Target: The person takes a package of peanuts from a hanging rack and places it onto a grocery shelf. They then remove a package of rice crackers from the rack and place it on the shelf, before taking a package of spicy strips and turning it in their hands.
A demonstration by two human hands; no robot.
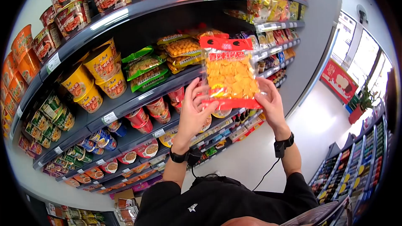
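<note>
Here, left hand (193, 111) and right hand (272, 104) outstretched, apart, pinching snack bag (231, 75) by lower corners

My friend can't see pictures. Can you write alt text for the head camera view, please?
A person's left hand and right hand hold up a clear-and-red snack bag showing yellow pieces inside. Beyond it, store shelves carry green packets, yellow cups and many other packages.

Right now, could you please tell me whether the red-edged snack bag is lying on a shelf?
No, the left grip and right grip hold the red-edged snack bag up in front of the shelves.
</note>
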